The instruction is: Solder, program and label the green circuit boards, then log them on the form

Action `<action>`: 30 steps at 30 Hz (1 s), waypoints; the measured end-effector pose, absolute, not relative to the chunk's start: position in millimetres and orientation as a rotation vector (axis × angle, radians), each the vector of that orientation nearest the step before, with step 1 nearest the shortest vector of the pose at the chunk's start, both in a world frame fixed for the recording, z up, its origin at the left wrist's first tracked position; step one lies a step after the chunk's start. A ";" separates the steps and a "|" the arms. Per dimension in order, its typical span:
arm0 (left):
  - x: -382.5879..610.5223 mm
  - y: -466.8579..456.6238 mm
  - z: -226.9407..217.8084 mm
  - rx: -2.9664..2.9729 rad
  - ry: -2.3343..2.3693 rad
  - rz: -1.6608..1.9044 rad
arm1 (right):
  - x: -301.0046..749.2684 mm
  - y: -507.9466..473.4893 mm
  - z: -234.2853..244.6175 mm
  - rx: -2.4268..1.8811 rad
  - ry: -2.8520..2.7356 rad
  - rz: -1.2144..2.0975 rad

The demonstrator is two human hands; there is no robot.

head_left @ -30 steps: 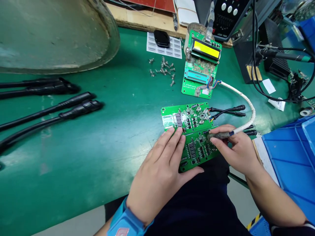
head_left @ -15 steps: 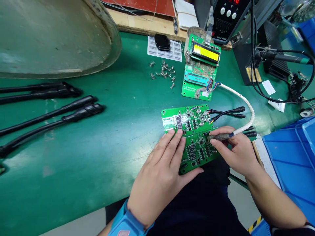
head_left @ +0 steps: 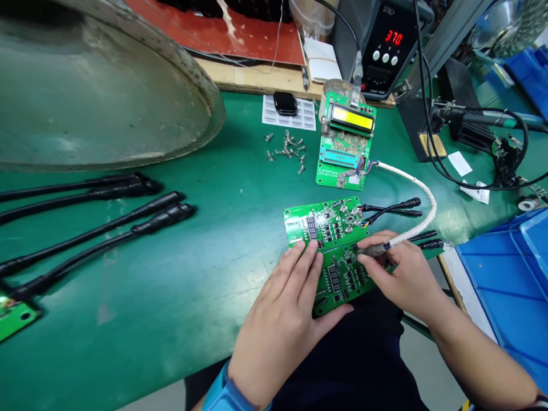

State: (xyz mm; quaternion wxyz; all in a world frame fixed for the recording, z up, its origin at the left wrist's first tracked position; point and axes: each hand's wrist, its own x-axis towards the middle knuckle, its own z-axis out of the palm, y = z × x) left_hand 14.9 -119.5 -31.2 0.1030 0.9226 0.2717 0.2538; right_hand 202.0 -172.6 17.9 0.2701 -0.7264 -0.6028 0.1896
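Note:
My left hand [head_left: 285, 311] lies flat with its fingers stretched over the left ends of two green circuit boards, its thumb along the near edge. The near circuit board [head_left: 349, 271] carries a four-digit display and small chips. Just beyond it lies the far circuit board [head_left: 329, 220], with black cable leads at its right end. Between thumb and fingers, my right hand [head_left: 405, 274] pinches a dark probe [head_left: 373, 250] on a white wrapped cable [head_left: 428, 191]. The probe's tip is at the near board's upper right part; exact contact is hidden. That cable runs to a programmer board [head_left: 345, 145] with a lit yellow screen.
Loose springs [head_left: 289, 145] and a black watch-like device [head_left: 285, 104] on a label sheet lie beyond the boards. Black cables [head_left: 141, 225] and a large greenish lamp-like shade [head_left: 128, 97] occupy the left. A soldering station [head_left: 387, 51] stands at the back, a blue bin [head_left: 509, 285] at right.
The camera view has shifted, so the bench things sit lower and more of the soldering station shows. Both hands keep nearly the same hold on the boards and probe.

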 end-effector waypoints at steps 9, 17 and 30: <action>16.0 -118.2 -33.1 2.762 0.803 0.794 | 203.7 -170.4 11.4 -1.969 -1.608 0.515; 15.3 -118.2 -33.3 2.766 0.799 0.807 | 208.6 -171.3 15.3 -1.991 -1.645 0.600; 15.8 -118.9 -35.1 2.765 0.800 0.810 | 206.2 -171.2 10.7 -1.943 -1.678 0.514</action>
